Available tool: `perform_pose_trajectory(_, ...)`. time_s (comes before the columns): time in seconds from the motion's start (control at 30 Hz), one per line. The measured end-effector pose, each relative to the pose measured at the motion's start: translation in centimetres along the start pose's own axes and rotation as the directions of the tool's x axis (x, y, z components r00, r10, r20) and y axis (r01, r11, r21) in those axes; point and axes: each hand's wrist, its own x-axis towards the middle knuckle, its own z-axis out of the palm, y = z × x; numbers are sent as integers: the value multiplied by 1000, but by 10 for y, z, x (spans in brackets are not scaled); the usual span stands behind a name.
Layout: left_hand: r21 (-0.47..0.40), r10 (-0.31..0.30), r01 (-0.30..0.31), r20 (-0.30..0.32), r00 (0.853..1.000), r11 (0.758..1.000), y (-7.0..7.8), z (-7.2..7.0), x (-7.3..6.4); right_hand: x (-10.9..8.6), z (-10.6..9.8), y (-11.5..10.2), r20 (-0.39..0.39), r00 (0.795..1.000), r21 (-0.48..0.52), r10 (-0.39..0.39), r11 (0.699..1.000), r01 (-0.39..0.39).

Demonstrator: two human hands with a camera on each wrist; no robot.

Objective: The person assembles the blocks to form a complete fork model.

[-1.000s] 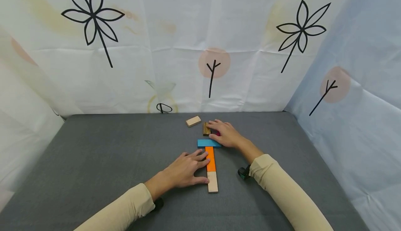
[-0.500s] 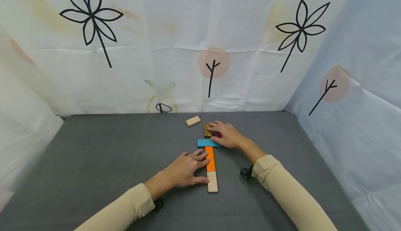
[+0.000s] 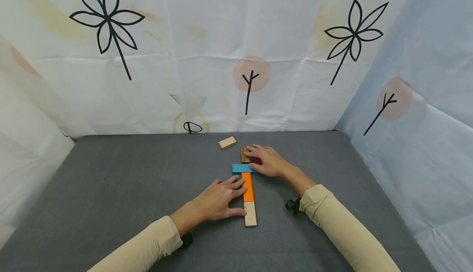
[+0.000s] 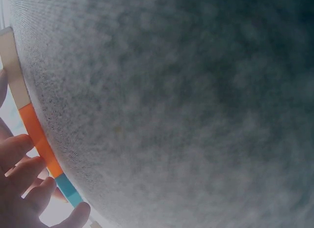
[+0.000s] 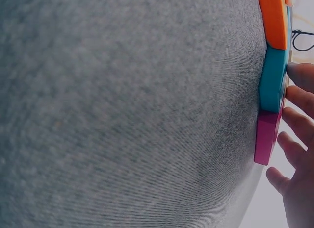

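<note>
In the head view, a flat orange block [image 3: 249, 194] and a pale wooden block [image 3: 250, 216] lie end to end. A blue block [image 3: 239, 168] crosses the orange one's far end like the top of a T. My left hand [image 3: 218, 200] rests its spread fingers on the orange block, its thumb at the pale one. My right hand [image 3: 272, 162] extends over a striped brown block [image 3: 244, 157] and a magenta block [image 5: 267, 137], mostly covered in the head view. Its thumb lies on the blue block's right part. The brown block sits right at the blue block's far edge.
Another pale wooden block [image 3: 227, 142] lies alone near the back of the grey table [image 3: 129, 190]. A white cloth with printed flowers [image 3: 207, 58] stands behind the table, and more cloth [image 3: 436, 149] runs along the right side.
My right hand has drawn the brown and magenta blocks a little nearer, up to the blue block's far edge. The left hand has stayed in place.
</note>
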Motion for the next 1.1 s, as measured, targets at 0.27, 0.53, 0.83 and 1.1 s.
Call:
perform_pose_trajectory(0.27, 16, -8, 8, 4, 1000, 1000, 1, 0, 0, -4, 3, -2, 3, 1000, -45, -4, 999, 4)
perform_pose_trajectory(0.53, 12, -15, 15, 8, 1000, 1000, 2, 0, 1, -6, 3, -6, 23, 1000, -92, 6, 996, -4)
perform_pose_trajectory(0.83, 13, -18, 18, 9, 1000, 1000, 1, 0, 0, -4, 5, -8, 20, 1000, -132, -13, 991, 16)
perform_pose_trajectory(1.1, 21, -13, 13, 10, 1000, 1000, 1, 1, 0, -6, 5, -7, 22, 1000, -157, -9, 987, 13)
